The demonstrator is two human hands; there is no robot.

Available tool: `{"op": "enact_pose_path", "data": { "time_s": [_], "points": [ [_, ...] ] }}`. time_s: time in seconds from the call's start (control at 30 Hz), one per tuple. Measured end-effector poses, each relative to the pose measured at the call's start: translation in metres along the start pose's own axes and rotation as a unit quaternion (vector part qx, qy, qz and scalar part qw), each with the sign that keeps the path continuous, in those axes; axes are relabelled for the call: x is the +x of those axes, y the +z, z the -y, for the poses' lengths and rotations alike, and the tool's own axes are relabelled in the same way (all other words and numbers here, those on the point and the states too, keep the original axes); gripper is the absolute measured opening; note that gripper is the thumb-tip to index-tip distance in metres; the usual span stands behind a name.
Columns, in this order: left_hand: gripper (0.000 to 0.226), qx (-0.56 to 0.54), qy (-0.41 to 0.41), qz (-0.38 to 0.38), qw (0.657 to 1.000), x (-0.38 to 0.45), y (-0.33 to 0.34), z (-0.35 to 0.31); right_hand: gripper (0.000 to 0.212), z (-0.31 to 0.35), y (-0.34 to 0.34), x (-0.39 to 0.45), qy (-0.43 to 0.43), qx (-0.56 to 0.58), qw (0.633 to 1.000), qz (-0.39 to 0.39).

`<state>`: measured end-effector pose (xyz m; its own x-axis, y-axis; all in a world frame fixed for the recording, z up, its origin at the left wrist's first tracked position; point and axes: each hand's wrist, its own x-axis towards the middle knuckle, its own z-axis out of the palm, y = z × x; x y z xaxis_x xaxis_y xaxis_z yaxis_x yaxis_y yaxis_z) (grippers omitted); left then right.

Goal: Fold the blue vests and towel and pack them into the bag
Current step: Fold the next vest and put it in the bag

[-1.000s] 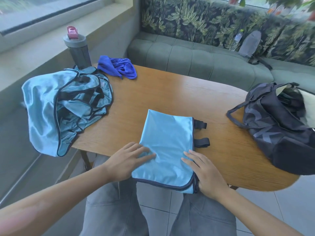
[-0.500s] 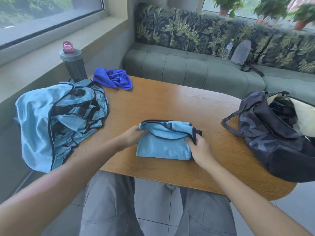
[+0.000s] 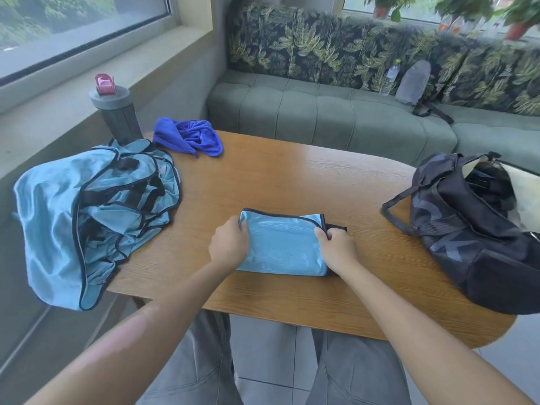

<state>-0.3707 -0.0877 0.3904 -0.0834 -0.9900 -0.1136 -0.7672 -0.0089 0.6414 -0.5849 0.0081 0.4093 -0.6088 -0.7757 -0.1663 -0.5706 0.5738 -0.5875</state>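
Both forearms extend forward over the table edge. Left hand (image 3: 228, 244) and right hand (image 3: 338, 247) are knuckles up, fingers curled, each gripping cloth.

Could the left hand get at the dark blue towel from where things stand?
Probably yes, once freed: the left hand now grips the folded vest, and only bare table lies between it and the dark blue towel.
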Motion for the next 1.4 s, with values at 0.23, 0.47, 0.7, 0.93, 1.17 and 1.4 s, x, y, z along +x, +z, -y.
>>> {"op": "enact_pose_path", "data": {
  "time_s": [0.23,0.47,0.7,0.93,1.17,1.4],
  "points": [
    [0.027,0.137,0.195,-0.139,0.961,-0.003,0.007,-0.001,0.045,0.0,-0.004,0.005,0.005,0.028,0.999,0.024],
    [0.04,0.218,0.445,0.033,0.868,0.019,0.027,0.01,0.031,0.0,-0.025,-0.015,-0.021,0.044,0.999,0.0],
    [0.045,0.18,0.415,0.041,0.891,0.02,0.033,0.016,0.06,-0.046,0.011,-0.065,-0.429,-0.321,0.843,-0.048],
    [0.067,0.215,0.394,0.093,0.889,0.018,0.029,0.02,0.053,-0.041,0.019,-0.023,-0.405,-0.415,0.811,-0.077],
    [0.054,0.197,0.371,0.109,0.901,0.016,0.028,0.018,0.051,-0.065,0.009,-0.021,-0.458,-0.414,0.783,-0.081],
    [0.064,0.212,0.351,0.095,0.907,0.008,0.032,0.018,0.055,-0.069,-0.001,-0.015,-0.443,-0.432,0.783,-0.06]
  ]
}}
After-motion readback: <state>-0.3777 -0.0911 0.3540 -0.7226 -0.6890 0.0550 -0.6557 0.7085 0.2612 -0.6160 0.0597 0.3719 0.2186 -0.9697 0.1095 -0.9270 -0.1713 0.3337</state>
